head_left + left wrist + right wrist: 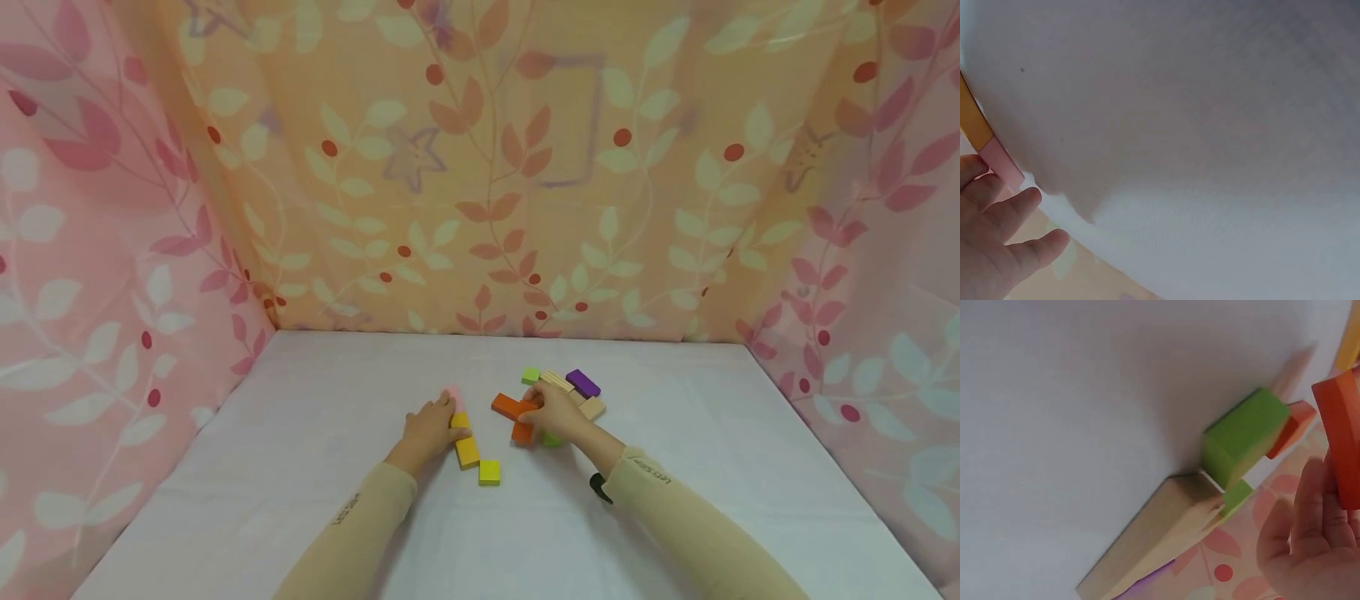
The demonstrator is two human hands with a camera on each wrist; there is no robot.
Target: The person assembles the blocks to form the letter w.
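My left hand (431, 429) rests at a row made of a pink block (452, 397) and two yellow-orange blocks (467, 453). Its thumb lies by the upper yellow-orange block, and in the left wrist view its fingers are extended and spread beside the pink one. A bright yellow block (489, 472) lies off the row's near end. My right hand (558, 412) grips an orange block (1340, 444) between thumb and fingers, raised off the table in the right wrist view. Another orange block (506, 406) lies just left of it. A green block (1244, 434) sits under the right hand, partly hidden.
Behind the right hand are a light green block (531, 377), a ridged wooden block (557, 382), a purple block (583, 383) and a plain wooden block (592, 408). A white cloth covers the table (300, 500). Patterned curtains (480, 167) enclose the back and sides.
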